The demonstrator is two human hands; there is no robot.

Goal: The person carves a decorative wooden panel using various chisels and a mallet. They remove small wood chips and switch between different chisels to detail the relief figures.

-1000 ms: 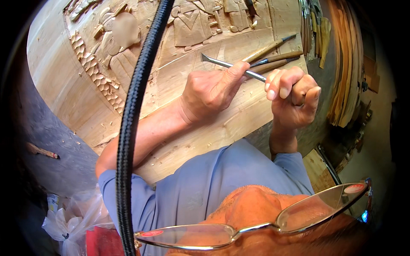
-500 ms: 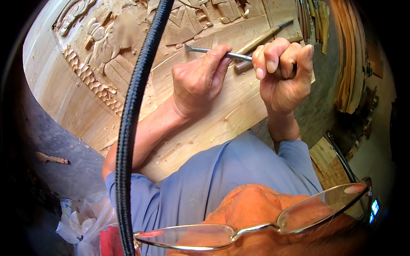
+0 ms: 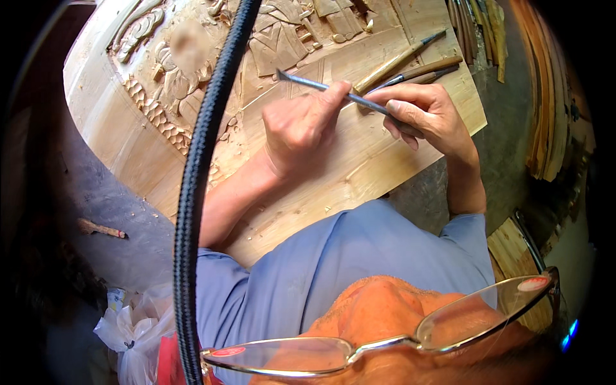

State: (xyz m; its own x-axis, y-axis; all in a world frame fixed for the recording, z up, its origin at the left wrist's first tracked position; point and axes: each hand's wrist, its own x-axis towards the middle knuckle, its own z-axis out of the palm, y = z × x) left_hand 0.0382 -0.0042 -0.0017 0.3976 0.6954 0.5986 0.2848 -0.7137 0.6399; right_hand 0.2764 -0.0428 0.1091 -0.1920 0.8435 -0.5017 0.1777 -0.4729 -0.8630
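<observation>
A slim metal carving chisel (image 3: 308, 82) with a flared tip slants over a pale wooden panel (image 3: 359, 167) carved in relief. My left hand (image 3: 300, 128) is closed around its shaft, thumb laid along the metal. At the rear end, my right hand (image 3: 431, 115) grips the same chisel between thumb and fingers. The tip hovers by or touches the border below the carved figures (image 3: 277, 48); I cannot tell which. Beyond my right hand, a chisel with a light wooden handle (image 3: 388, 67) and a brown-handled chisel (image 3: 427, 69) lie on the panel beside another tool.
Several more wooden-handled tools (image 3: 493, 38) are lined up past the panel's far right edge. Curved wooden boards (image 3: 542, 96) stand at the right. A stick (image 3: 102, 228) and a clear plastic bag (image 3: 135, 337) are at the left. A black braided cable (image 3: 192, 179) crosses the view.
My right hand has gone from a fist to a thumb-and-finger grip, moving lower in the picture. The chisel's rear end has dropped lower too, and the whole view has shifted slightly.
</observation>
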